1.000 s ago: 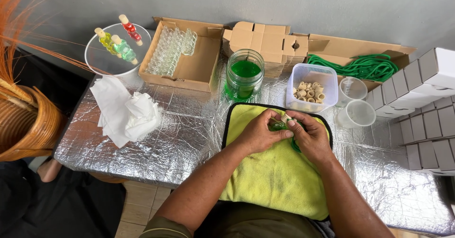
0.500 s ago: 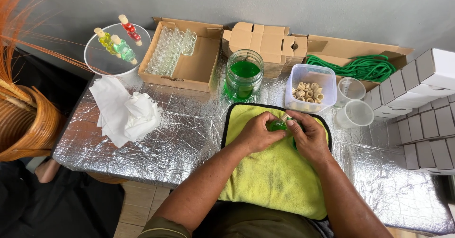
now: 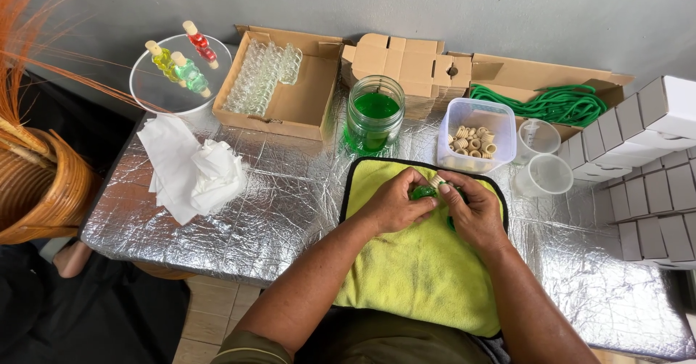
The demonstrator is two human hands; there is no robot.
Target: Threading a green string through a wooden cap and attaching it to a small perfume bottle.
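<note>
both hands on a small green bottle over the yellow cloth

the left hand [image 3: 395, 204] grips the green bottle [image 3: 423, 192] from its left; the right hand [image 3: 473, 212] pinches the pale cap [image 3: 437, 181] at its top end. the bottle lies between them, its long axis tilted up toward the cap tub [image 3: 476, 133]. since half a second ago, little differs: same grips, same spot on the cloth [image 3: 420, 270].

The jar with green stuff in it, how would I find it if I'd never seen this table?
Start at the shiny silver table. Look behind the yellow cloth, between the open cardboard box and the clear tub of little wooden caps. The glass jar alone holds bright green liquid.
</note>
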